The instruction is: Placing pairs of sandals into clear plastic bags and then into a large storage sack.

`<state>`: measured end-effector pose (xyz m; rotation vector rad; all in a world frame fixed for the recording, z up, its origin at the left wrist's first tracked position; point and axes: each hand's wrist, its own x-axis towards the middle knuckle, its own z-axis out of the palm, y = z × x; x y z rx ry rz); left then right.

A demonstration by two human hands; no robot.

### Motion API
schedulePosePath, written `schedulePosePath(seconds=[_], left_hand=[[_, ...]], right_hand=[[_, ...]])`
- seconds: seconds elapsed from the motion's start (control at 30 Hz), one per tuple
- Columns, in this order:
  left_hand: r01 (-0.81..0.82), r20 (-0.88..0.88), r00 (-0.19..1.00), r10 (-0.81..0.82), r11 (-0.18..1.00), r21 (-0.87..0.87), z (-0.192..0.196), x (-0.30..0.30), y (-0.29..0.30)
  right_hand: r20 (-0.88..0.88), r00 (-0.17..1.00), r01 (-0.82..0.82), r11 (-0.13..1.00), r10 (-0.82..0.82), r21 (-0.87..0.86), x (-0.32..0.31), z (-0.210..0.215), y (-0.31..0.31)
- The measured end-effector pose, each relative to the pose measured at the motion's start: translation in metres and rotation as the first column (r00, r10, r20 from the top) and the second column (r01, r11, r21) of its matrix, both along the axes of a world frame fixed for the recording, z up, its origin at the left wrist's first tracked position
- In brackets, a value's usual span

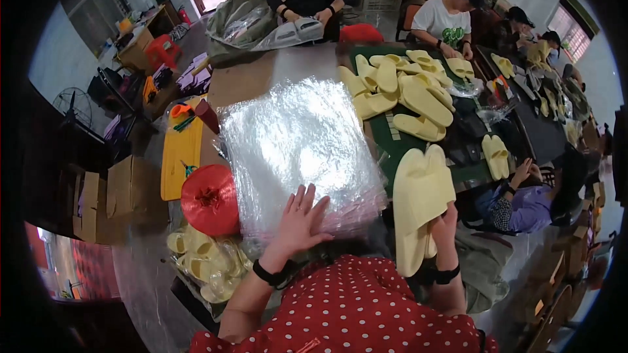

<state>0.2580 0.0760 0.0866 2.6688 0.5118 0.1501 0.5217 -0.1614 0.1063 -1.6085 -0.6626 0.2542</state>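
Note:
My left hand (301, 222) lies with fingers spread on the near part of a thick stack of clear plastic bags (294, 144). In my right hand (445, 232) is a pair of pale yellow slippers (418, 206), held up at the right of the stack. The fingers grip them at the side, partly hidden behind the strap. Beyond them, a heap of loose yellow slippers (422, 95) covers part of the green table mat (386, 140). Another pair of slippers (496, 157) rests near that table's right edge.
A red roll of plastic twine (209, 200) stands left of the bags, near scissors (189, 169) and a yellow board (183, 157). Bagged slippers (206, 261) lie at the near left. Co-workers (451, 16) work around the tables. Cardboard boxes (134, 186) stand at the left.

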Motion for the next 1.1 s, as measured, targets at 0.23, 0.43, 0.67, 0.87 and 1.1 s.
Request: schedulePosePath(seconds=[0.23, 0.43, 0.67, 0.87, 1.1], left_hand=[[-0.089, 0.156, 0.984, 0.089, 0.996, -0.005, 0.013, 0.003, -0.010], [-0.149, 0.105, 0.984, 0.146, 0.989, 0.018, 0.001, 0.015, -0.010], [-0.168, 0.208, 0.963, 0.173, 0.985, -0.045, 0.003, 0.013, 0.000], [-0.266, 0.286, 0.887, 0.363, 0.907, -0.326, 0.022, 0.024, 0.004], [-0.199, 0.255, 0.887, 0.384, 0.817, -0.541, 0.033, 0.018, 0.012]], right_hand=[[-0.030, 0.999, 0.036, 0.992, -0.040, -0.121, -0.005, -0.016, -0.015], [-0.039, 0.997, 0.055, 0.994, -0.059, -0.096, -0.013, -0.004, -0.017], [0.095, 0.990, -0.091, 0.992, 0.100, -0.091, -0.020, 0.015, -0.019], [0.301, 0.814, -0.386, 0.849, 0.498, -0.361, -0.062, 0.051, 0.023], [0.197, 0.791, -0.389, 0.724, 0.579, -0.570, -0.074, 0.019, 0.034]])
